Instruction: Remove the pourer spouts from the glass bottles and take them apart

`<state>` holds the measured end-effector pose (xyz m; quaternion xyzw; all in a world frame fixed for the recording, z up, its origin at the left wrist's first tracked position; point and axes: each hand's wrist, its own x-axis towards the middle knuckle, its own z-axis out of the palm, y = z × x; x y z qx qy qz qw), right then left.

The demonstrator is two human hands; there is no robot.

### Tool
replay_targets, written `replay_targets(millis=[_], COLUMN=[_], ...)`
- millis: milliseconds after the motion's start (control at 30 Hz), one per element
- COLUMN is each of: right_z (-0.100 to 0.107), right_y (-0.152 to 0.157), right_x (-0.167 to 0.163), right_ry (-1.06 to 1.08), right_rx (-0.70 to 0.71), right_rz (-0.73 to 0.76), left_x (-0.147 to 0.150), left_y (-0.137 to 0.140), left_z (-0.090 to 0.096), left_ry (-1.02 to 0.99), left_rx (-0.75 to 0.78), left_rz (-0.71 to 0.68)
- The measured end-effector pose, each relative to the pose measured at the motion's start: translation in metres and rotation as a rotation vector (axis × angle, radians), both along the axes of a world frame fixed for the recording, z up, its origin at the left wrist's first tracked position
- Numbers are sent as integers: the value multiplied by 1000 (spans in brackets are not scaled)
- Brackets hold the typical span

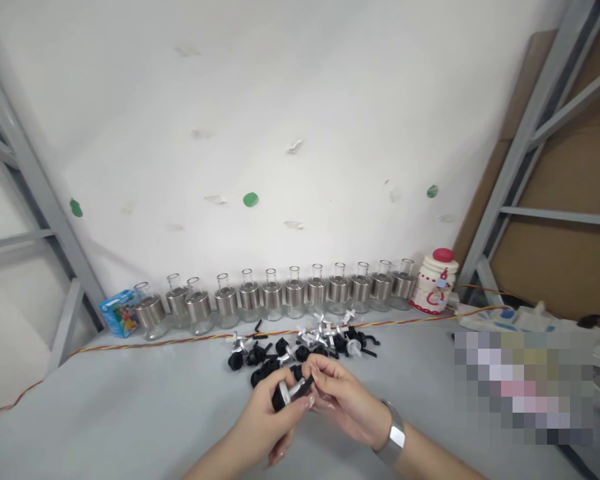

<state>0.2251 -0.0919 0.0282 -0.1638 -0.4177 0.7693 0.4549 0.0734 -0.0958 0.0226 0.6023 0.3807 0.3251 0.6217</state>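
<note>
In front of me, my left hand (260, 417) is closed around a bottle pourer (284, 393) with a black cap and a silver collar. A short black tube-like piece (303, 388) sticks out of it toward the right. My right hand (350, 403), with a silver watch at the wrist, pinches the far end of that black piece. The two hands nearly touch. Just beyond them lies a loose heap of black and silver pourer parts (303, 353), partly hidden by my fingers.
A row of several glass bottles (295, 293) with metal bands stands along the wall. A blue box (120, 313) is left of them, a cream jar with a red lid (434, 283) right. A twisted red-yellow wire (190, 340) crosses the grey table (130, 413).
</note>
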Motion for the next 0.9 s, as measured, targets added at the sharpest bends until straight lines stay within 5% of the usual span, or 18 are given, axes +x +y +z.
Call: replay_targets(millis=[467, 900], right_z=[1, 3], right_y=[-2, 4], right_x=[-4, 1], right_ry=[36, -94], right_rx=[6, 122], right_rz=[-2, -102], left_x=[-1, -1], left_y=[0, -2], left_z=[-5, 1], left_ry=[21, -126], left_rx=[77, -72], left_rz=[58, 28])
